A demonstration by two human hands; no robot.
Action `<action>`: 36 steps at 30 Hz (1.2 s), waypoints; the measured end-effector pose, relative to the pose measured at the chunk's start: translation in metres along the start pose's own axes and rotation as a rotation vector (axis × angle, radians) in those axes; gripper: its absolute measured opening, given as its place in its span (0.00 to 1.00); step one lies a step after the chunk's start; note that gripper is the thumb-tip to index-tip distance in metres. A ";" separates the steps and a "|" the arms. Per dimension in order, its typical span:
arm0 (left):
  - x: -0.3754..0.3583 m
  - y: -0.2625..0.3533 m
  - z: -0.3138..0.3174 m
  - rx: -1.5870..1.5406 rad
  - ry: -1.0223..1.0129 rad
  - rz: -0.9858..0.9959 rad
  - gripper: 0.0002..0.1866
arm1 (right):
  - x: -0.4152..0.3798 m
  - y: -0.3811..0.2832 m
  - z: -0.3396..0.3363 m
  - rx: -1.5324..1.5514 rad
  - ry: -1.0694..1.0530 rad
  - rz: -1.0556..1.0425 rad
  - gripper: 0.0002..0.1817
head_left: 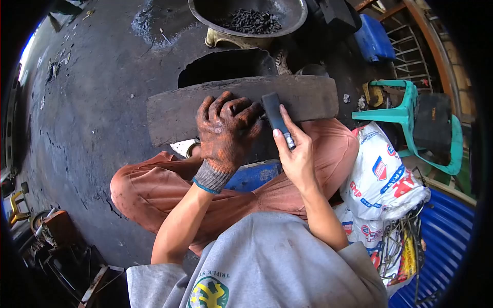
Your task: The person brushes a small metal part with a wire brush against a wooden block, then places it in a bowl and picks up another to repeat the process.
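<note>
My left hand (pixel 225 128), in a stained rust-brown work glove with a grey cuff, rests over a worn dark wooden board (pixel 308 97). Its fingers are curled, and what they pinch, if anything, is hidden. Bare and just to its right, my right hand (pixel 299 156) grips a dark, flat, square-ended tool (pixel 276 112) between thumb and fingers. A shiny metal part shows at the tool's lower end, near the palm. The tool slants over the board, close to the gloved fingertips. The board lies crosswise in front of my bent legs.
Beyond the board is a dark, open-topped container (pixel 226 66). A metal basin (pixel 300 20) behind it holds small black chunks. To the right are a green plastic stool (pixel 408 115), printed white sacks (pixel 377 172) and a blue jerrycan (pixel 375 38). Metal scrap (pixel 59 231) lies at lower left.
</note>
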State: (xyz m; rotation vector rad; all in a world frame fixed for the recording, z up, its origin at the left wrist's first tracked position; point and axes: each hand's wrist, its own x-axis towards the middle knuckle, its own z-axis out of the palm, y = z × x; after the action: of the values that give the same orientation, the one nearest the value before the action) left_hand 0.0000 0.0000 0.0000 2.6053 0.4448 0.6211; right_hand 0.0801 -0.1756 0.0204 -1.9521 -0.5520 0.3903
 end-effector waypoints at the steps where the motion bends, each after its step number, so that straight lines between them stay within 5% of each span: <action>1: 0.000 -0.002 -0.003 0.014 -0.001 0.021 0.20 | 0.000 -0.003 -0.001 0.018 -0.011 -0.025 0.27; 23: -0.001 -0.004 0.011 -0.049 0.018 0.066 0.19 | -0.019 0.019 0.005 -0.086 0.045 -0.200 0.28; 26: 0.000 -0.004 0.010 -0.051 0.065 0.082 0.19 | -0.014 -0.008 -0.009 0.020 -0.002 -0.020 0.28; 29: -0.001 -0.002 0.010 -0.068 0.066 0.094 0.19 | 0.001 -0.004 0.016 0.001 0.044 -0.153 0.29; 36: 0.000 -0.003 0.010 -0.023 0.015 0.084 0.16 | -0.010 -0.005 -0.009 0.016 0.000 -0.020 0.28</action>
State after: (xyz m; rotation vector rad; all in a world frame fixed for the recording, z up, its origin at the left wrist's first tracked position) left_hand 0.0039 -0.0003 -0.0093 2.6098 0.3327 0.6702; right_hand 0.0750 -0.1862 0.0292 -1.9303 -0.5663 0.3805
